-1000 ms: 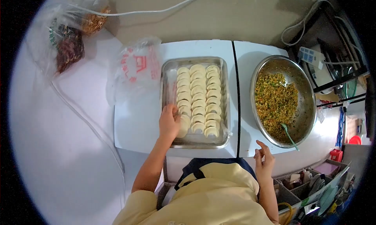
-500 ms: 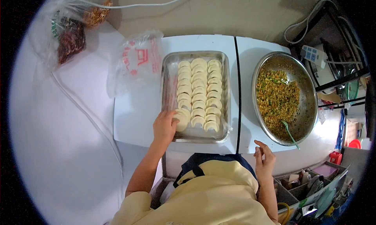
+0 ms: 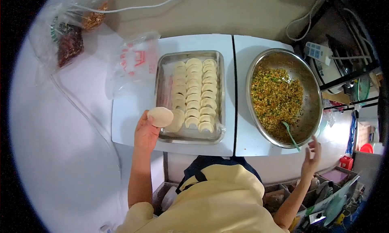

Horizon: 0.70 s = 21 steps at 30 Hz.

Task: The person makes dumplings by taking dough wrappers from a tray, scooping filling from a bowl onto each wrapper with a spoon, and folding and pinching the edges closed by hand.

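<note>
My left hand pinches a round dumpling wrapper by its edge, just off the near left corner of a metal tray. In that corner lie more round wrappers. Folded dumplings fill the tray in three overlapping rows. To the right, a large steel bowl holds chopped filling with orange and green bits. A green-handled spoon rests in it, its handle over the near rim. My right hand is beside the bowl's near right rim, fingers apart and holding nothing.
A clear plastic bag with red print lies left of the tray. Bagged dry food sits at the far left. A white power strip is behind the bowl. Storage bins stand low at the right.
My left hand has lifted a wrapper from the tray's near left corner and moved left. My right hand has moved right, towards the spoon side of the bowl. The view has shifted slightly.
</note>
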Each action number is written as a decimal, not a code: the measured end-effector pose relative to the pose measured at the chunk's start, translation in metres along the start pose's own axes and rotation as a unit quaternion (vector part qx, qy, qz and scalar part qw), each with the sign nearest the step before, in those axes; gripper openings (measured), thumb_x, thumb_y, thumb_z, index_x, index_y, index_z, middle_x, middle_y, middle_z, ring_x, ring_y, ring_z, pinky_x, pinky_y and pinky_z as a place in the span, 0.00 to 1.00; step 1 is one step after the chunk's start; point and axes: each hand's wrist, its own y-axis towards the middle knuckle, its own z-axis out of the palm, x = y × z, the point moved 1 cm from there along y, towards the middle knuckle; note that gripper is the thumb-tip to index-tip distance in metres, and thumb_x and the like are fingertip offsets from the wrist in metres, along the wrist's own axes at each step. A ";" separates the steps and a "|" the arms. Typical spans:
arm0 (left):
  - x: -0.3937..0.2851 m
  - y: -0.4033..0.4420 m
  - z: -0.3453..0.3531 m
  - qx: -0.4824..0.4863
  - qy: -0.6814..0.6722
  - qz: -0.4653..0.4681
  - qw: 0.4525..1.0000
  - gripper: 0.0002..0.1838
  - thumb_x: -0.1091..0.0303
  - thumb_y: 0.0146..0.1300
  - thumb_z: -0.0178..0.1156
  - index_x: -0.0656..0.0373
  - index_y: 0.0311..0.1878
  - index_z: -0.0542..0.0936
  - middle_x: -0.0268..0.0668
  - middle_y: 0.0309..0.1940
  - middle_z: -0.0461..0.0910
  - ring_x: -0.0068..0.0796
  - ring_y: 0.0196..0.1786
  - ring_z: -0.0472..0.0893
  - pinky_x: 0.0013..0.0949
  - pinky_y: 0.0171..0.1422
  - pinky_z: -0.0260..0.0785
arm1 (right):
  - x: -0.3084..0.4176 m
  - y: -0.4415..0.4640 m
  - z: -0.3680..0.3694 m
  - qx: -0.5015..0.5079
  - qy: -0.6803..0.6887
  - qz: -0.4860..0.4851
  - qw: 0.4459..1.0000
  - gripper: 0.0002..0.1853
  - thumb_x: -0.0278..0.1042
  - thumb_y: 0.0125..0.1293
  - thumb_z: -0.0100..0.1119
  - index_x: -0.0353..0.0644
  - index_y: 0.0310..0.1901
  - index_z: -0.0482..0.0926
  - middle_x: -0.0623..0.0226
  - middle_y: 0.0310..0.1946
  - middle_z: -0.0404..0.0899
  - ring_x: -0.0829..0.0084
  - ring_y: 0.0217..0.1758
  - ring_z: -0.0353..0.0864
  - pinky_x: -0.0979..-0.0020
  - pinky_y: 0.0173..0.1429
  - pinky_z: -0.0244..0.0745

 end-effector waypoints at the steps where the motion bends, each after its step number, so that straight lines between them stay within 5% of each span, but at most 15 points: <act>1: 0.004 0.000 0.007 0.001 -0.002 -0.001 1.000 0.07 0.68 0.67 0.52 0.59 0.45 0.72 0.39 0.49 0.78 0.33 0.54 0.76 0.39 0.63 0.65 | 0.006 0.005 0.000 0.038 -0.007 -0.058 0.998 0.29 0.13 0.53 0.55 0.46 0.58 0.75 0.65 0.38 0.72 0.66 0.43 0.70 0.70 0.49 0.66; 3: 0.014 0.000 0.024 0.034 -0.128 -0.035 0.991 0.11 0.65 0.69 0.51 0.58 0.50 0.73 0.36 0.51 0.77 0.32 0.56 0.75 0.40 0.63 0.67 | 0.019 0.006 0.003 0.107 -0.025 -0.095 0.989 0.32 0.15 0.47 0.61 0.47 0.58 0.75 0.61 0.40 0.71 0.60 0.45 0.70 0.65 0.53 0.66; 9: 0.063 -0.004 0.096 0.065 -0.377 -0.143 0.913 0.12 0.61 0.68 0.52 0.53 0.50 0.76 0.32 0.46 0.81 0.29 0.50 0.80 0.40 0.53 0.75 | 0.018 0.013 0.020 0.143 -0.020 -0.169 0.975 0.15 0.26 0.50 0.66 0.40 0.42 0.82 0.62 0.29 0.69 0.59 0.38 0.70 0.63 0.41 0.66; 14: 0.107 -0.013 0.147 0.096 -0.416 -0.171 0.888 0.11 0.59 0.67 0.53 0.50 0.49 0.77 0.30 0.45 0.82 0.28 0.49 0.81 0.42 0.52 0.75 | -0.003 0.020 0.010 0.056 0.065 -0.089 0.992 0.08 0.29 0.61 0.59 0.36 0.40 0.81 0.61 0.26 0.72 0.62 0.30 0.73 0.66 0.36 0.68; 16: 0.120 -0.014 0.165 0.119 -0.415 -0.174 0.885 0.12 0.59 0.67 0.53 0.49 0.50 0.77 0.29 0.46 0.81 0.28 0.50 0.80 0.43 0.54 0.74 | -0.015 0.021 0.003 0.040 0.210 0.081 0.974 0.08 0.30 0.65 0.56 0.36 0.42 0.80 0.62 0.28 0.76 0.70 0.31 0.76 0.70 0.36 0.70; 21: 0.144 -0.017 0.201 0.104 -0.317 -0.209 0.919 0.15 0.63 0.68 0.52 0.56 0.56 0.72 0.35 0.53 0.77 0.33 0.59 0.74 0.48 0.65 0.65 | -0.029 0.033 0.017 0.018 0.294 0.069 0.953 0.09 0.30 0.67 0.54 0.36 0.43 0.80 0.62 0.30 0.78 0.74 0.33 0.78 0.73 0.37 0.71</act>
